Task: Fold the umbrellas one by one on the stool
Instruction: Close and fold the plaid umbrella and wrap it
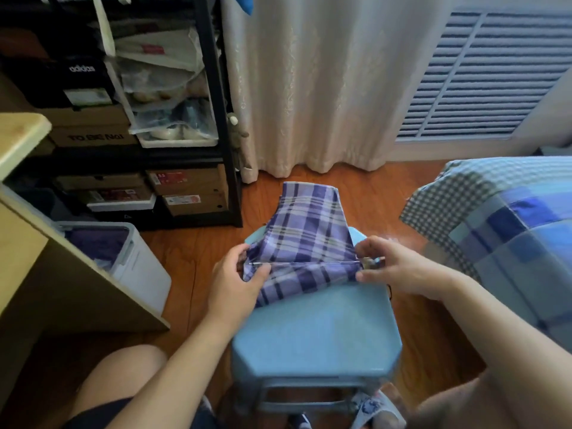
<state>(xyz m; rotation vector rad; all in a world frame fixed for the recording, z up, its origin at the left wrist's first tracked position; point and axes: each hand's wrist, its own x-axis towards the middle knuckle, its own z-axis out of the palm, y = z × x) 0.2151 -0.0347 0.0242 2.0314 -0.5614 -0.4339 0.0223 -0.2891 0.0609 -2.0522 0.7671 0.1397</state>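
Bedroom floor, blue stool [315,329]: plaid umbrella [305,243] lies on top; left hand [238,280] and right hand [399,267] each grip pinching cloth ends, stretching flap flat for folding.

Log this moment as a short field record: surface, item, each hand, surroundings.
surface: light blue stool
item: purple plaid umbrella, canopy spread over the stool's far edge, a thin metal rib showing
left hand: grips the canopy's left end
right hand: fingers pinch the right end
surroundings: black shelf of boxes, curtain, checked bedding
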